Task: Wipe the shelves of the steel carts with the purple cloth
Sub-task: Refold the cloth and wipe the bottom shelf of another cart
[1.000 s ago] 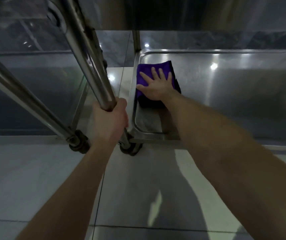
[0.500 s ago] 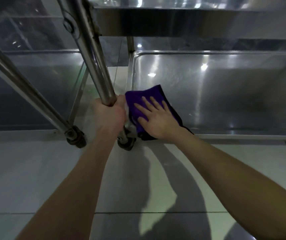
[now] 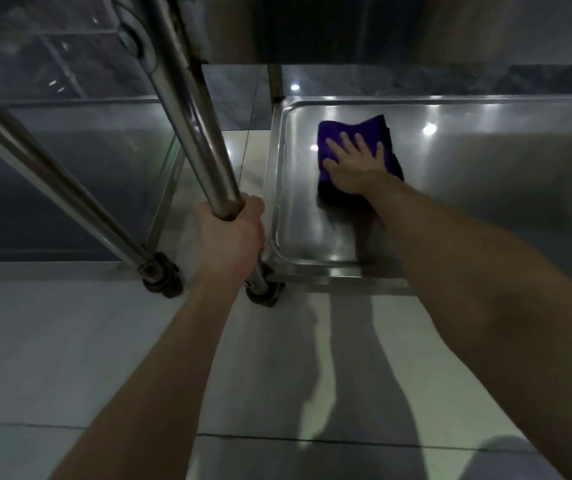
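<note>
The purple cloth (image 3: 355, 131) is lying folded on the cart's bottom shelf (image 3: 485, 202), near its left end, and our right grip (image 3: 353, 168) is pressing it flat, fingers spread straight. Our left grip (image 3: 225, 240) is curling round the upright post (image 3: 191, 116) (just above a caster (image 3: 264, 294)) at the shelf's corner.

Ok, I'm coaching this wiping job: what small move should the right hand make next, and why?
Probably slide the purple cloth rightward along the bottom shelf. The right hand lies flat on it near the shelf's left end, with a wide stretch of steel to the right, and the left hand grips the cart post, steadying the cart.
</note>
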Tool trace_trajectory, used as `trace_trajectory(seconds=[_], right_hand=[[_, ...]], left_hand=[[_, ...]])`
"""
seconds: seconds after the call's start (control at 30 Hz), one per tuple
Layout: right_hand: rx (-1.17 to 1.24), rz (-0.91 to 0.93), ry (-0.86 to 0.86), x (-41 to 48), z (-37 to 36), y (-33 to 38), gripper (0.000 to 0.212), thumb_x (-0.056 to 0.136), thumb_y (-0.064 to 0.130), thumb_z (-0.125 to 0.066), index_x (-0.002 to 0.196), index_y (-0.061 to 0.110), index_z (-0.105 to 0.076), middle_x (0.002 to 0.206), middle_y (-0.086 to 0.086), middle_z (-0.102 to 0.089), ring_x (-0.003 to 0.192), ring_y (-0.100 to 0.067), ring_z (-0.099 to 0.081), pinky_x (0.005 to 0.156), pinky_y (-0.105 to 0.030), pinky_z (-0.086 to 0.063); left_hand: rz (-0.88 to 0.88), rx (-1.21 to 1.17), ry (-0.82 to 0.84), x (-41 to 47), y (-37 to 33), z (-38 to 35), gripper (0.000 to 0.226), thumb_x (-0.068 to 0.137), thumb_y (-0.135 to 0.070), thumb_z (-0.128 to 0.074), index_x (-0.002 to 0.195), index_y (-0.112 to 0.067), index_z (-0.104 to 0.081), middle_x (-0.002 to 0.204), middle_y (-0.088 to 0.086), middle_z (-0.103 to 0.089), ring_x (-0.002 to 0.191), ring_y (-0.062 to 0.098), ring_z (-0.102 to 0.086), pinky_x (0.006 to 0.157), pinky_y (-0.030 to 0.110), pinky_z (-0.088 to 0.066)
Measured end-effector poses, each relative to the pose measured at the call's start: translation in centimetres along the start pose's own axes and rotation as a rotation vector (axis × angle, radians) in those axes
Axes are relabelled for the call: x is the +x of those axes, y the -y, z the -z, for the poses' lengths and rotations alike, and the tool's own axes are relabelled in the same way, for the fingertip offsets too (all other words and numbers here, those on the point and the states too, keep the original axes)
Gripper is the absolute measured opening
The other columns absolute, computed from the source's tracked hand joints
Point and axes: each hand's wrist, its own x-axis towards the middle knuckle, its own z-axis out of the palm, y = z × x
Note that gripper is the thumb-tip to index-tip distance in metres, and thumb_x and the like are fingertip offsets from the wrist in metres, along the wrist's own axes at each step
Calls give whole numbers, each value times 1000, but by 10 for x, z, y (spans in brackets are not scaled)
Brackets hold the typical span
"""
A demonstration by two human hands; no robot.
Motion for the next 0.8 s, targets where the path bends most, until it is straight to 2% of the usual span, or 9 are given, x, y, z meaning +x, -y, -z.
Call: trace_trajectory(seconds=[0.1,0.23,0.33,0.43,0.53,0.6,0.63,0.73,0.8], right_hand=[[-24,125,11,-1,-11,48,69,102,62,-15,168,41,-6,178,4,5,164,-24,9,123,-61,17],[-42,289,13,-68,-29,61,68,103,64,-14,167,44,-5,178,9,4,164,-19,8,127,-59,12],[-44,414,24,-137,-39,36,67,104,62,-12,168,43,-8,177,12,1,164,-14,5,130,-56,9],[-68,402,79,-170,-26,-14,59,111,57,-16,168,45,-3,177,15,5,163,-12,8,131,-51,9],[-210,331,180,-173,2,-75,62,111,60,-18,165,48,11,175,15,17,163,-15,14,130,-47,6],[-267,310,251,-173,13,-101,65,109,64,-18,162,50,17,174,14,22,163,-17,16,130,-48,5],[-261,302,266,-175,14,-107,66,108,67,-18,161,50,18,174,13,23,162,-18,17,130,-49,6],[-187,300,179,-185,-4,-102,67,107,68,-16,164,49,14,175,11,21,162,-18,18,129,-53,12],[-124,319,66,-191,-14,-97,67,106,69,-16,166,48,7,176,10,15,163,-16,15,129,-56,14]], left_hand=[[31,-44,-16,-1,1,-3,21,97,0,-59,81,-5,-45,44,-8,-41,38,13,-38,49,28,-36],[21,-24,-20,-6,-5,-3,30,88,-12,-63,66,-17,-43,45,-8,-42,39,15,-39,53,32,-40],[44,-36,-32,-8,-6,-6,29,91,-9,-63,69,-18,-46,46,-8,-44,39,13,-41,53,33,-42],[64,-69,-38,-8,-8,-8,20,81,-19,-62,83,-13,-44,47,-10,-44,38,11,-42,49,29,-41],[41,-16,-62,-7,-11,-9,20,79,-21,-63,67,-16,-48,47,-4,-46,39,15,-45,52,32,-43],[30,85,-168,-10,-8,-9,23,82,-28,-70,64,-23,-57,57,-1,-60,48,14,-58,62,37,-51],[1,131,-275,-14,-6,-10,21,82,-36,-76,75,-26,-58,70,-1,-67,56,11,-64,67,37,-55],[-337,303,-627,-44,17,-17,62,79,-49,-91,101,-23,-40,101,4,-54,84,27,-60,78,36,-51],[-704,467,-441,-73,39,-40,44,96,-47,-77,105,-29,-38,101,-3,-43,84,28,-51,76,38,-43]])
